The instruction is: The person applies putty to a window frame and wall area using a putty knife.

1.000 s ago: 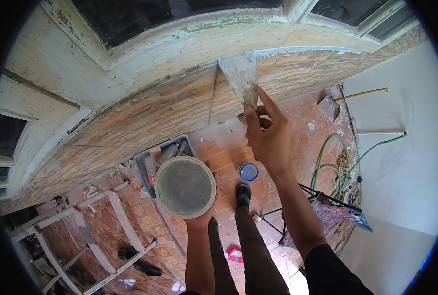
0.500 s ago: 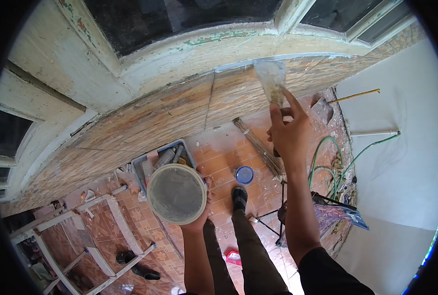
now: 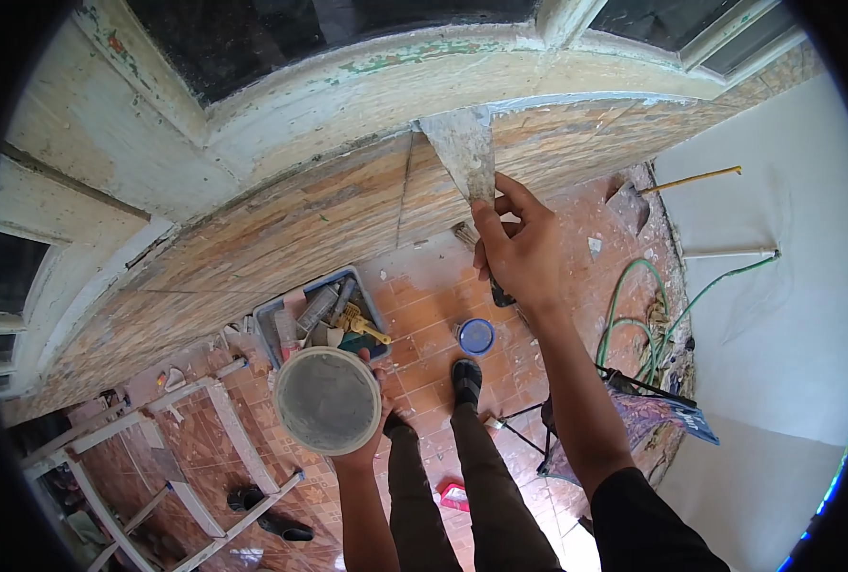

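Note:
My right hand is closed around a putty knife, its wide, smeared blade pointing up. The blade's edge meets the joint between the peeling white window frame and the tiled wall. A strip of pale filler runs along that joint to the right of the blade. Lower down, my left hand grips a round tub by its side and from beneath. Grey material shows inside the tub's pale rim.
On the tiled floor a grey bin holds tools, including a yellow one. Nearby lies a blue round lid or container. A wooden ladder-like frame is at left; a green hose and folding chair are at right.
My right hand has moved the putty knife leftward along the joint. The tub in my left hand has shifted slightly down and left, exposing more of the bin and its yellow tool.

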Demonstrator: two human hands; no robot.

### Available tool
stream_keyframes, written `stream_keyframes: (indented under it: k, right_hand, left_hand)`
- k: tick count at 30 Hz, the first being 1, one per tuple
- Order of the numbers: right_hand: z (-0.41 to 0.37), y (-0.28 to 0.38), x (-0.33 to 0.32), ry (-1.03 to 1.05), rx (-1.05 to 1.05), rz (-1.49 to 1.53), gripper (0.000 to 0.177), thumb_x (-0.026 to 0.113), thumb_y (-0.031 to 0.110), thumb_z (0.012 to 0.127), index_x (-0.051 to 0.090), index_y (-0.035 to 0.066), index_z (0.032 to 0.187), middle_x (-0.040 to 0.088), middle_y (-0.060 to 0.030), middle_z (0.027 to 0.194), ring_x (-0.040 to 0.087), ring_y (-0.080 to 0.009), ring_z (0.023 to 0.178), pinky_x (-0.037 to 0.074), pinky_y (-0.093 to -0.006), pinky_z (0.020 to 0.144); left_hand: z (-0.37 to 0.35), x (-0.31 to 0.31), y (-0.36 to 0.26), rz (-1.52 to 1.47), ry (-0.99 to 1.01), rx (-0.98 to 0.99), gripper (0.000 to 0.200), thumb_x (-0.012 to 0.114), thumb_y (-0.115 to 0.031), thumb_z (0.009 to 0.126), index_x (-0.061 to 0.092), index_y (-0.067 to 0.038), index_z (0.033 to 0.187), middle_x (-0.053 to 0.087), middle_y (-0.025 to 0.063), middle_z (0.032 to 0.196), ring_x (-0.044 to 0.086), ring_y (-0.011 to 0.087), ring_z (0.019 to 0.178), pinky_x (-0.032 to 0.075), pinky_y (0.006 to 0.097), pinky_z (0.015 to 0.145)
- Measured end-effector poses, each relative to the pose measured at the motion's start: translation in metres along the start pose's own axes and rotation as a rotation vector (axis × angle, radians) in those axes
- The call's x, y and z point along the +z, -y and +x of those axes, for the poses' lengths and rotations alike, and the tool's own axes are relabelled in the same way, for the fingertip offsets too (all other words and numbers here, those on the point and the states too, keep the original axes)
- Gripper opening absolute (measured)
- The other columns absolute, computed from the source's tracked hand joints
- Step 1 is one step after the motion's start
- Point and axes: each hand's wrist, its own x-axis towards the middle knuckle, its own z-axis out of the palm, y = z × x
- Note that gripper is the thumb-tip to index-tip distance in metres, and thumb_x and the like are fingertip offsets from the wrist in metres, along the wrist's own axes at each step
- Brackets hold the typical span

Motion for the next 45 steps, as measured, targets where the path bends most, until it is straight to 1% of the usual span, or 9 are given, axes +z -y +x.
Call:
stream_keyframes:
  k: [6,14,18,23,27,30,37,43,45]
  right_hand:
    - [0.005,-0.013,-0.001,-0.025,0.003,-0.117,0.043,0.067,0.014,0.094,0.063,-0.004,0.133,0.067,-0.0074,0.069,0.065,-0.0121,0.048,0.049,-0.0288,0.039]
    - [0.014,0.044,-0.030,0.101,0.141,-0.244,0.036,0.062,0.016,0.094,0.069,-0.007,0.121,0.065,-0.0089,0.062,0.065,-0.0137,0.047,0.050,-0.0299,0.040]
    - [0.008,0.054,-0.035,0.001,0.095,-0.267,0.036,0.062,0.014,0.097,0.067,-0.007,0.126,0.060,-0.0048,0.066,0.060,-0.0102,0.045,0.045,-0.0278,0.037]
    - [-0.027,0.019,-0.057,-0.202,0.049,-0.181,0.035,0.064,0.017,0.100,0.064,-0.006,0.128,0.064,-0.0067,0.074,0.059,-0.0101,0.045,0.043,-0.0264,0.037]
    - [-0.047,-0.009,-0.047,-0.066,0.105,-0.077,0.041,0.068,0.012,0.099,0.058,-0.009,0.132,0.064,-0.0059,0.076,0.061,-0.0079,0.054,0.045,-0.0240,0.045]
    - [-0.044,-0.020,-0.035,-0.042,-0.019,-0.120,0.046,0.069,0.011,0.098,0.055,-0.009,0.137,0.065,-0.0057,0.076,0.059,-0.0058,0.060,0.045,-0.0227,0.050]
    - [-0.019,0.020,-0.028,-0.045,-0.004,-0.234,0.042,0.071,0.013,0.095,0.063,0.000,0.134,0.065,-0.0093,0.072,0.059,-0.0061,0.061,0.046,-0.0248,0.053]
    - [-0.018,0.028,0.007,-0.046,-0.252,-0.410,0.033,0.066,0.012,0.094,0.067,-0.004,0.123,0.071,-0.0245,0.081,0.073,-0.0337,0.071,0.055,-0.0395,0.064]
    - [-0.034,0.033,0.001,0.113,-0.167,-0.474,0.034,0.065,0.012,0.094,0.067,-0.005,0.123,0.071,-0.0281,0.087,0.072,-0.0406,0.077,0.055,-0.0422,0.068]
  left_hand:
    - [-0.006,-0.010,0.003,0.026,-0.034,0.006,0.071,0.067,-0.049,0.093,0.046,-0.018,0.153,0.037,0.0171,0.161,0.043,0.0435,0.137,0.048,0.0561,0.099]
    - [-0.003,0.000,0.010,0.028,-0.060,-0.011,0.068,0.065,-0.050,0.095,0.045,-0.022,0.154,0.038,0.0176,0.161,0.043,0.0432,0.136,0.048,0.0551,0.096]
    - [0.002,0.004,0.012,-0.016,0.004,-0.029,0.066,0.063,-0.049,0.096,0.045,-0.025,0.154,0.039,0.0175,0.160,0.044,0.0428,0.135,0.048,0.0554,0.096]
    - [0.000,-0.003,0.003,0.040,0.006,0.004,0.066,0.063,-0.049,0.096,0.045,-0.023,0.154,0.038,0.0168,0.161,0.043,0.0431,0.136,0.048,0.0561,0.097]
    - [-0.005,-0.009,-0.001,-0.017,-0.035,0.011,0.069,0.065,-0.050,0.095,0.045,-0.021,0.154,0.038,0.0160,0.162,0.043,0.0434,0.137,0.047,0.0568,0.098]
    - [-0.007,-0.011,-0.005,-0.024,-0.022,0.015,0.070,0.065,-0.050,0.094,0.045,-0.020,0.154,0.038,0.0157,0.162,0.042,0.0434,0.138,0.047,0.0575,0.099]
    - [-0.004,-0.009,-0.005,-0.036,-0.021,0.016,0.069,0.061,-0.051,0.096,0.044,-0.020,0.155,0.038,0.0160,0.161,0.042,0.0440,0.138,0.047,0.0574,0.100]
    - [0.004,0.003,0.001,-0.054,0.040,-0.019,0.066,0.058,-0.051,0.099,0.038,-0.030,0.158,0.036,0.0182,0.162,0.042,0.0439,0.139,0.045,0.0610,0.102]
    - [0.004,0.003,0.000,-0.054,0.038,-0.025,0.066,0.057,-0.051,0.099,0.036,-0.033,0.159,0.034,0.0188,0.163,0.042,0.0437,0.139,0.044,0.0619,0.103]
